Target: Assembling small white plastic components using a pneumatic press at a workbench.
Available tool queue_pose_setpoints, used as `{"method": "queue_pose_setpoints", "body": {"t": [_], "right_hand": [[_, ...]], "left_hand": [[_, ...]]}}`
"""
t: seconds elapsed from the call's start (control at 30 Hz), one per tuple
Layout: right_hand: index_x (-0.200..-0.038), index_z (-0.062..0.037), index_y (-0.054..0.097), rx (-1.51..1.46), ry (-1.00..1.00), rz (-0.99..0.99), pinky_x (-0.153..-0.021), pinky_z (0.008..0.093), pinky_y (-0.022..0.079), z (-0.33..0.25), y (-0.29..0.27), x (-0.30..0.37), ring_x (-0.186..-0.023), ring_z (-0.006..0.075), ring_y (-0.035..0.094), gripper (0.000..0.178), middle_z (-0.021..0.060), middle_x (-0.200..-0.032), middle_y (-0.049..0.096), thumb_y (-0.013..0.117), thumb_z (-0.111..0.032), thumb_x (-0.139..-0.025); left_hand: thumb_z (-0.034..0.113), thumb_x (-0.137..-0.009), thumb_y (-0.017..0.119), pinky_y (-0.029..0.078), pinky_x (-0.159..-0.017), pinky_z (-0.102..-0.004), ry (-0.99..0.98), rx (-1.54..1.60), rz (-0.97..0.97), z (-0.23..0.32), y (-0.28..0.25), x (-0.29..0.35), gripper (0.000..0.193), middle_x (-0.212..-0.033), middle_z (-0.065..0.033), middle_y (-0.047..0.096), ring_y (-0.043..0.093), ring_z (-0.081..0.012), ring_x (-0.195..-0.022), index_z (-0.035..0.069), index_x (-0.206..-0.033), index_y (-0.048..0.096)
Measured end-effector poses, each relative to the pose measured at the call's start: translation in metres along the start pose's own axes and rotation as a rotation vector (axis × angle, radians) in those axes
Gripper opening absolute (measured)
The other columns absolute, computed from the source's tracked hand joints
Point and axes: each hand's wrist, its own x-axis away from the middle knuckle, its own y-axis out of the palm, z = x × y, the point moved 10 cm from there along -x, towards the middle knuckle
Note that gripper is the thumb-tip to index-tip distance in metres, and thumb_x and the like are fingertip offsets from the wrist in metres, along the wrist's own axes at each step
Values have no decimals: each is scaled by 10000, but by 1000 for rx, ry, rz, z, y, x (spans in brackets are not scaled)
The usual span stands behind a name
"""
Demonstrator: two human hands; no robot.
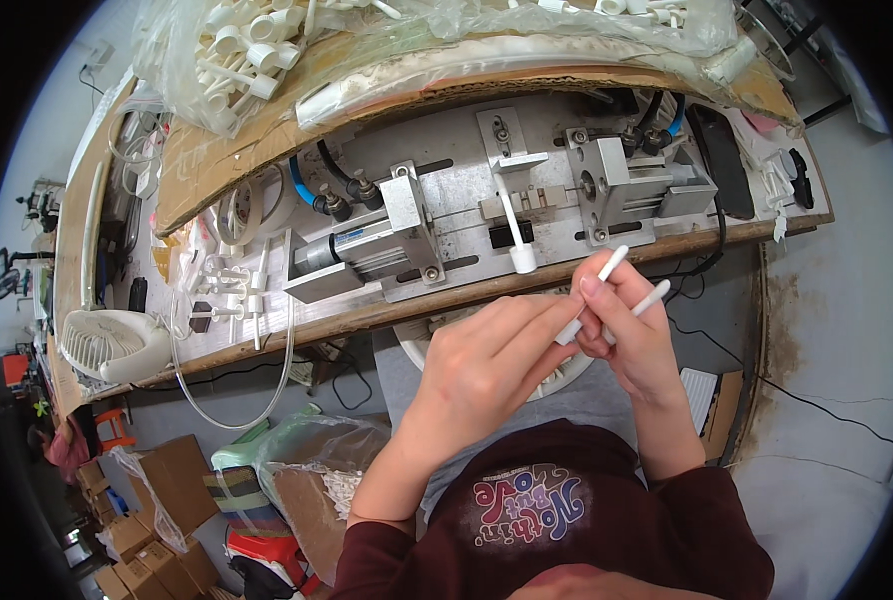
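Observation:
Both of my hands meet in front of the bench edge. My right hand (632,335) is closed around slim white plastic rods; one rod (614,264) points up past the thumb and a second rod (653,298) sticks out to the right. My left hand (492,355) comes in from the left, fingers together and pinching at a white end piece (569,332) beside the right thumb. Fingers hide how these pieces join. Just beyond, a white plastic piece with a rod and round cap (523,259) sits tilted in the metal fixture (537,200), cap toward me.
Pneumatic cylinders (367,245) (642,185) flank the fixture. A cardboard shelf (397,95) above bears bags of white plastic parts (257,50). Loose white parts (237,290), a looping clear tube (222,425) and a small fan (117,345) are left; a dark phone-like slab (722,165) is right.

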Motion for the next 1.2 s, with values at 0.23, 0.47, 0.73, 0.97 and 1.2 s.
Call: {"method": "queue_pose_setpoints", "body": {"t": [0.23,0.47,0.73,0.97,1.2], "right_hand": [[-1231,-7,483,-60,-144,-23,-573,225,372,-18,5,-5,-661,66,466,290,45,-924,572,511,-223,-1038],[-1112,34,556,22,-168,-37,-702,283,443,-21,4,-1,-755,150,526,375,149,-974,598,350,-279,-1085],[-1002,-40,636,466,-306,61,-625,221,311,-40,-10,10,-658,66,374,399,-31,-750,464,367,-316,-1105],[-972,-87,525,47,-87,25,-467,173,271,-18,-4,0,-561,5,377,206,-50,-699,472,507,-263,-1077],[-1180,-57,517,261,-264,-104,-505,167,346,-84,40,-26,-596,29,461,198,-5,-770,576,525,-215,-1062]], "left_hand": [[23,-718,860,584,-707,-315,-190,-107,141,-16,-19,5,339,-990,-81,715,704,-206,-860,24,-1034,740],[105,-756,811,533,-615,-289,-60,-561,34,-24,2,-7,296,-1187,-42,729,655,-197,-662,65,-1044,758],[133,-740,820,501,-577,-289,-44,-577,26,-26,1,-13,290,-1141,-18,742,604,-188,-580,78,-1018,761],[96,-767,771,560,-698,-334,170,-34,-28,10,-3,-6,445,-1127,-115,706,700,-220,-864,14,-1193,669],[29,-716,829,574,-690,-317,24,-67,116,19,-43,-2,377,-974,-85,688,693,-231,-838,25,-1080,733]]}}
